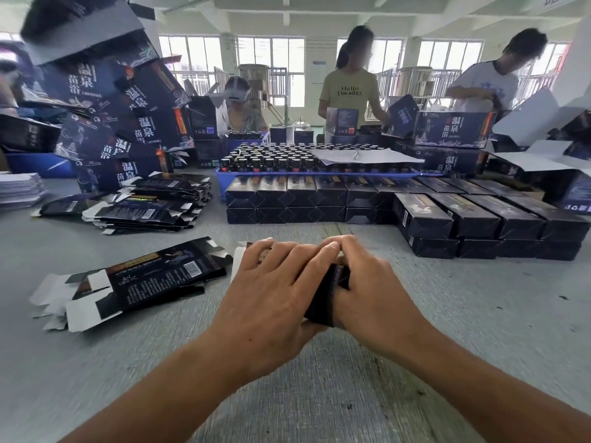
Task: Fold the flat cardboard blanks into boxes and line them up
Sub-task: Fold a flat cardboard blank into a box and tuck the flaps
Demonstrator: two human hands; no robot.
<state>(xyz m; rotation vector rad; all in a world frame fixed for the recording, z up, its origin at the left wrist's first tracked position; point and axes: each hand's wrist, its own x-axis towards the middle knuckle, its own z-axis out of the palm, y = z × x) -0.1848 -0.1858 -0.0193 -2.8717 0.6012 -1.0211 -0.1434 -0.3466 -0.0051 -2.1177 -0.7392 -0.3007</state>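
Looking down through the head camera, I saw the grey table (479,330) filling most of the view, its far half crowded with stock. Tall dark printed cartons (128,123) were heaped high at the far left, and three people (350,91) worked along the opposite side of the table. Across the middle stood the folded boxes (319,196), lined up in two stacked rows, with a second block of them (486,222) set nearer me on the right. Behind those rows a blue tray (224,180) held dark bottles (271,158) packed close together, a sheet of paper (364,155) lying over some of them. A thick pile of flat blanks (153,203) sat left of the rows, and a smaller spread of flat blanks (134,279) lay just left of my hands. My left hand (271,302) was curled over the top of one dark cardboard blank (323,298), fingers bent down across it, and my right hand (371,289) gripped the same piece from the other side, fingertips meeting the left ones above it. That blank was held just above the table in front of me, mostly hidden by both hands, so I could not tell how far it was folded
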